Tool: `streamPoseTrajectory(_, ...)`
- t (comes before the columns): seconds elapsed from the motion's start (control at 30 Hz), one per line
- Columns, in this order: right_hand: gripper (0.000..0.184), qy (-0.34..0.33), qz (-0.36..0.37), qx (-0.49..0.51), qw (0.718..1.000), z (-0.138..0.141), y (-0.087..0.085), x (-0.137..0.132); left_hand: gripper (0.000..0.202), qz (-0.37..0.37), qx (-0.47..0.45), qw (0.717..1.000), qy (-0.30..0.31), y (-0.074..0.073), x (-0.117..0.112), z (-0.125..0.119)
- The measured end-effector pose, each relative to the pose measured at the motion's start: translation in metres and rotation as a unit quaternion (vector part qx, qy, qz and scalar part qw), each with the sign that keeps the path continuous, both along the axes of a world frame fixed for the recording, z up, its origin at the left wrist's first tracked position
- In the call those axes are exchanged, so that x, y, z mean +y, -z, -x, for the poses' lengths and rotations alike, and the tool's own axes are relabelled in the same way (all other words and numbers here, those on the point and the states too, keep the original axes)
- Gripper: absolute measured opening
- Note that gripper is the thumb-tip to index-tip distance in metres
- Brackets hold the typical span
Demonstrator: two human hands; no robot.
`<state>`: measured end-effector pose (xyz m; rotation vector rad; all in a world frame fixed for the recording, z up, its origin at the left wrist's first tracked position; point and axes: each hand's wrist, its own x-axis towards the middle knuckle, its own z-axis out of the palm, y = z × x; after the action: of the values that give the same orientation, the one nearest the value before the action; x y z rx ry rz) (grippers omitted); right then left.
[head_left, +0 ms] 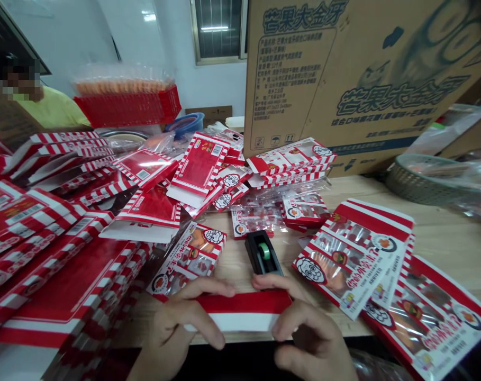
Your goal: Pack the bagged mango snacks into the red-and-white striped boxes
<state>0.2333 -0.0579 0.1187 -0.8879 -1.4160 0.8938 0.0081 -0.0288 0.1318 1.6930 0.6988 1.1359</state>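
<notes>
Tabletop [442, 248]; left hand [180, 323], right hand [307, 333] hold red-striped card [240, 312].

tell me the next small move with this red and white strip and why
Probably keep the red and white strip in the left hand and move the right hand to the tape dispenser: both hands are at the strip's ends, and the dispenser, loaded with green tape, sits just beyond it.

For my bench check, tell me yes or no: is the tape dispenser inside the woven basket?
No, the black tape dispenser stands on the wooden table, away from the woven basket.
</notes>
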Motion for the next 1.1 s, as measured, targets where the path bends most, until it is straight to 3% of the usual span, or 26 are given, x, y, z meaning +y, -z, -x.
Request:
streamPoseTrajectory(0.13,0.017,0.060,0.024,0.011,0.998,0.009,-0.006,-0.002,0.021,-0.029,0.062,0.997,-0.038,-0.004,-0.005,-0.004)
streamPoseTrajectory(0.23,0.010,0.079,0.033,0.019,0.996,0.013,-0.009,-0.004,0.030,-0.049,0.064,0.994,-0.068,-0.007,-0.003,-0.007)
streamPoseTrajectory(0.47,0.007,0.018,-0.011,-0.027,0.999,0.006,-0.011,0.001,0.013,-0.060,0.117,0.991,0.024,-0.005,0.001,0.010)
streamPoseTrajectory(0.63,0.008,-0.043,-0.062,-0.009,0.997,0.001,-0.010,0.011,0.022,-0.034,0.099,0.994,-0.041,-0.005,-0.001,0.013)
streamPoseTrajectory(0.77,0.017,-0.095,-0.063,-0.037,0.993,-0.010,-0.009,0.015,0.023,-0.054,0.105,0.993,0.005,-0.008,0.005,0.017)
streamPoseTrajectory(0.93,0.012,-0.087,-0.062,-0.127,0.986,-0.017,-0.015,0.011,0.025,-0.113,0.173,0.977,0.059,-0.016,0.013,0.027)
streamPoseTrajectory(1.03,0.010,-0.087,-0.064,-0.127,0.986,-0.016,-0.008,0.006,0.025,-0.155,0.204,0.966,0.032,-0.019,0.011,0.026)
streamPoseTrajectory(1.1,0.015,-0.080,-0.053,-0.081,0.992,-0.018,0.005,0.003,0.023,-0.158,0.208,0.965,-0.001,-0.017,0.006,0.024)
